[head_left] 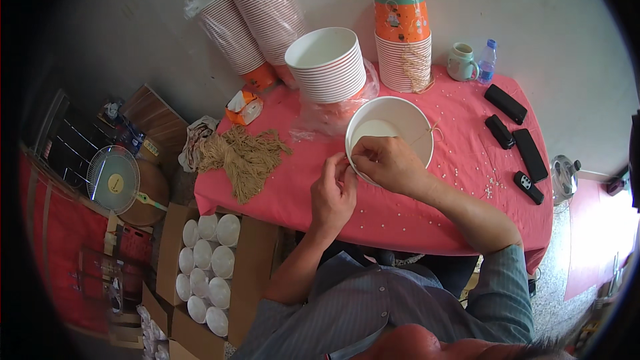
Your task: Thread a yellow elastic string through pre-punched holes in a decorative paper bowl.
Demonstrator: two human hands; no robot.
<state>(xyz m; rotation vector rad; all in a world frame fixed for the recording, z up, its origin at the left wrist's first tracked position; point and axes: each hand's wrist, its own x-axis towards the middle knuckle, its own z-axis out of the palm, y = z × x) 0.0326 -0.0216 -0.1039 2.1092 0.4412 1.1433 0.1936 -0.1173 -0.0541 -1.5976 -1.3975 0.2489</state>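
Your shirt fills lower centre. Mid-frame, left hand upright, right hand arched over the tub: fingers pinched, hold unclear.

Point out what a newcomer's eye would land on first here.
First, the bright pink tablecloth across the middle, where the left hand and right hand meet at the near rim of a white tub. Behind it, an orange tub tops a tall stack near the wall. At lower left, an open cardboard box holds white round containers.
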